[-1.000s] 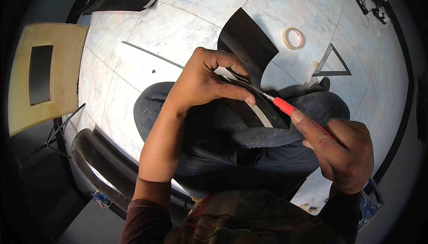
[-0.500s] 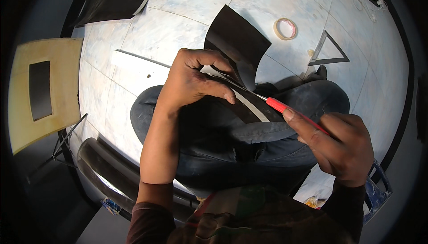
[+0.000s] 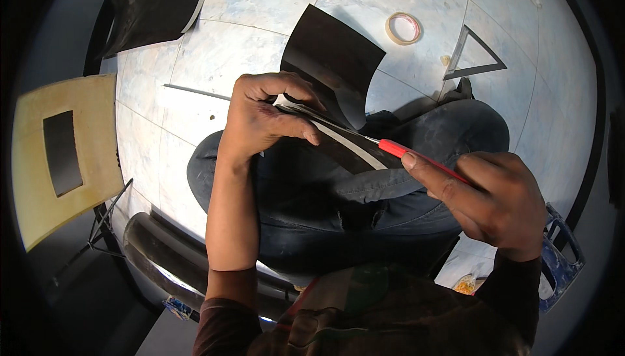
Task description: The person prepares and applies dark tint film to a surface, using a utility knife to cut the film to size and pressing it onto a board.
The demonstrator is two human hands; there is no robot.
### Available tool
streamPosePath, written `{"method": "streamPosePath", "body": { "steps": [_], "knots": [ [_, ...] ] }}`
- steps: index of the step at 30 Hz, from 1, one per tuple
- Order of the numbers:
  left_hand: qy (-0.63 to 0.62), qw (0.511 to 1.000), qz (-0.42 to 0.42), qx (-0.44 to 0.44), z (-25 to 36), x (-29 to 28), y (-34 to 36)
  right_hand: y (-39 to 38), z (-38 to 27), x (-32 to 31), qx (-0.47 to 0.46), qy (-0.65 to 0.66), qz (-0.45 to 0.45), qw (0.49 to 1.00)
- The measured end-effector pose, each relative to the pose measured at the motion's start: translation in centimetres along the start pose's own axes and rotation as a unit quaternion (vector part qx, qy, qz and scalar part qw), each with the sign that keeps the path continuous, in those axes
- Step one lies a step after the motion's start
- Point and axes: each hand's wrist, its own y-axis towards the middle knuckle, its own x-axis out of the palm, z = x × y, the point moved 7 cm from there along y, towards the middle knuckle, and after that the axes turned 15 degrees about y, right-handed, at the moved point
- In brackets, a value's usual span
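My left hand (image 3: 270, 112) grips the edge of a dark, curved thin sheet (image 3: 333, 56), its thumb on the near side and fingers curled over the top. A pale strip (image 3: 351, 148) runs along the dark part below the thumb, over my lap. Whether this lower part and the upright sheet are one piece, I cannot tell. In my right hand (image 3: 488, 196) is a slim red-handled tool (image 3: 416, 157) with a thin metal end. The forefinger stretches along its handle. Its metal end meets the sheet's edge, right of my left thumb; the exact tip is hard to make out.
On the tiled floor (image 3: 260, 4) lie a roll of tape (image 3: 403, 28) and a triangular set square (image 3: 476, 56). A yellowish panel with a rectangular opening (image 3: 94, 141) stands at left. Dark curved pieces lie at far left (image 3: 156, 8) and near left (image 3: 163, 252).
The whole view has shifted slightly, so the floor items sit a bit differently. Both hands keep their grips, and the tool's metal end stays along the sheet's edge.
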Motion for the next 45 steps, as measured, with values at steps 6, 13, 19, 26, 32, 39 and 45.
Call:
{"method": "streamPosePath", "body": {
  "steps": [6, 13, 19, 26, 32, 39, 45],
  "knots": [
    [0.0, 1.0, 0.009, -0.008, 0.2, 0.2, 0.2, -0.7, 0.6, 0.2, 0.01, 0.014, -0.014, 1.0],
    [0.066, 0.997, -0.003, 0.027, 0.3, -0.1, 0.6, -1.5, 1.4, 0.6, 0.03, 0.04, -0.038, 0.998],
    [0.061, 0.998, 0.007, 0.015, 0.5, 0.1, 0.7, -2.4, 2.0, 0.9, 0.027, 0.04, -0.041, 0.998],
    [0.049, 0.999, 0.02, 0.001, 0.2, 0.1, 0.6, -3.7, 2.9, 1.7, 0.039, 0.054, -0.065, 0.996],
    [0.058, 0.998, 0.014, -0.005, 0.1, 0.1, 0.7, -5.3, 3.7, 2.6, 0.031, 0.06, -0.078, 0.995],
    [0.066, 0.997, 0.028, -0.016, -0.2, 0.0, 0.6, -6.7, 4.5, 3.0, 0.04, 0.069, -0.12, 0.99],
    [0.066, 0.997, 0.035, -0.021, -0.3, 0.0, 0.5, -7.7, 5.0, 3.5, 0.031, 0.065, -0.111, 0.991]
  ]
}}
